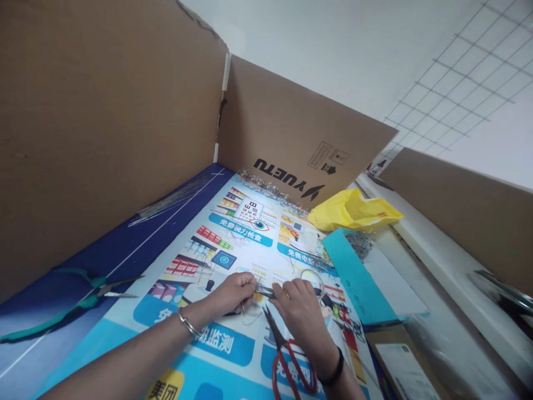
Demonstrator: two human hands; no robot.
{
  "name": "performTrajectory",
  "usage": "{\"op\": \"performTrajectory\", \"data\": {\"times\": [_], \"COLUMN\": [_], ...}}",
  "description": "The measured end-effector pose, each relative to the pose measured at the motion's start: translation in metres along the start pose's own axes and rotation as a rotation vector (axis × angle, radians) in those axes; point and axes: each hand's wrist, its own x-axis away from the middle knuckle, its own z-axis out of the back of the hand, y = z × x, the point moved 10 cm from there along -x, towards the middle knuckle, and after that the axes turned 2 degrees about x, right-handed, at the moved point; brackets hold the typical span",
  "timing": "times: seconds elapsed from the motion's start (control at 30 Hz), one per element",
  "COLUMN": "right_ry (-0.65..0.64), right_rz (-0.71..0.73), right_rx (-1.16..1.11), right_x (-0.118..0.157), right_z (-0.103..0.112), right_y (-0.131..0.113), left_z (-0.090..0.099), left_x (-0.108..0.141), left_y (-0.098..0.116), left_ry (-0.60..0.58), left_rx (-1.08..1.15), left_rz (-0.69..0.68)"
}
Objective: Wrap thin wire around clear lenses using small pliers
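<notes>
My left hand (234, 291) is closed in a pinch on a thin wire (250, 318), which curls below the fingers. Opposite it, my right hand (298, 304) is closed around a small metal tool that looks like pliers (265, 291). The tool's tip meets the left fingertips; its handles are mostly hidden in the right hand. Red-handled scissors (287, 355) lie just below the right hand, blades partly spread. A loop of wire (313, 276) shows beyond the right knuckles.
Teal-handled pliers or cutters (89, 297) lie at left, near straight wires (175, 200). Tangled wire pieces (275, 191) line the back of the printed sheet (266, 244). A yellow bag (353, 210), a blue box (358, 283) and black loops (352, 322) are at right. Cardboard walls (300, 122) surround the table.
</notes>
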Motion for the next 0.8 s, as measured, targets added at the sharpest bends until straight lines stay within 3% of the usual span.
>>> {"op": "performTrajectory", "data": {"times": [0.23,0.53,0.8], "right_ry": [-0.011,0.029,-0.020], "right_rz": [-0.061,-0.054,-0.083], "right_rx": [-0.097,-0.065,-0.134], "right_x": [0.004,0.005,0.008], "right_z": [-0.008,-0.006,-0.016], "right_y": [0.004,0.002,0.002], "left_z": [0.000,0.001,0.001], "left_x": [-0.002,-0.004,-0.004], "left_y": [-0.005,-0.008,-0.009], "left_ry": [-0.009,-0.007,-0.011], "left_rx": [-0.005,-0.005,-0.012], "left_rz": [0.003,0.019,0.035]}}
